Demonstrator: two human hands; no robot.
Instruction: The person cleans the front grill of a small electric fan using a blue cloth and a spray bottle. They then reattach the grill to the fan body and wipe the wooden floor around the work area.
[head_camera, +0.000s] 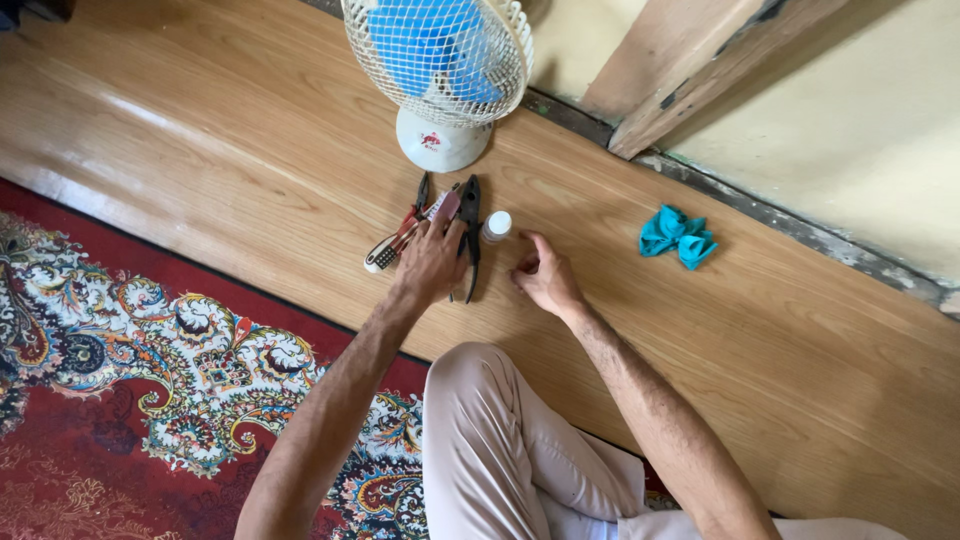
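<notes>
Where the red patterned carpet (120, 370) ends at the left, the glossy wooden floor (250, 150) begins, and on it lies a small cluster of hand tools. Furthest left in the cluster is a brush-like tool with a pale striped handle (380, 255), then red-handled pliers (412, 212), then black-handled pliers (470, 225). The left hand (432, 262) lies over this cluster, palm down, fingers loosely spread; the fingertips rest on a small pinkish tool (445, 206) between the two pliers, and the black handles run just beside the hand on its right. Whether the fingers actually pinch anything cannot be told. Directly beyond the tools stands a small white table fan with blue blades (440, 70). Just right of the black pliers stands a small white-capped bottle (496, 226). The right hand (545, 280) rests on the floor near that bottle, fingers curled loosely inward, holding nothing. Well apart to the right lies a crumpled teal cloth (678, 236), near the cream wall (850, 120).
</notes>
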